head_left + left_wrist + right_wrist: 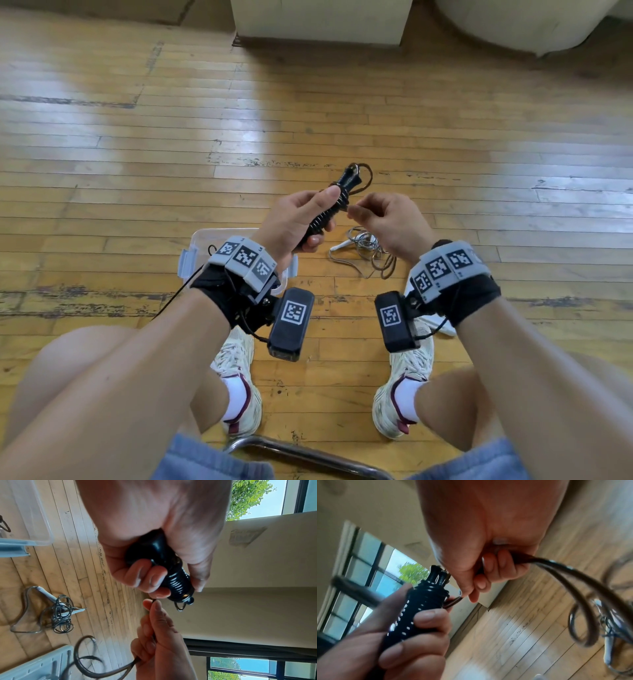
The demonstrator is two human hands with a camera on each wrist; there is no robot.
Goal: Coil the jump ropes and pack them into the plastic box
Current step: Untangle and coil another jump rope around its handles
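My left hand [301, 219] grips the black jump rope handles [329, 209], which have dark cord wound tightly round them [178, 582] [419, 609]. Just to their right, my right hand [380, 219] pinches the loose dark cord [556, 566] close to the handles, and slack loops trail down from that fist. A second jump rope [363, 246], grey with white handles, lies tangled on the floor below my hands. The clear plastic box [202, 240] sits on the floor under my left wrist, mostly hidden by it.
Worn wooden floorboards [342, 113] spread all round. A box lid [39, 666] lies by the loose cord in the left wrist view. My knees and white shoes [239, 370] are near the bottom, with a metal chair bar [308, 455] between them. Pale furniture [318, 20] stands far ahead.
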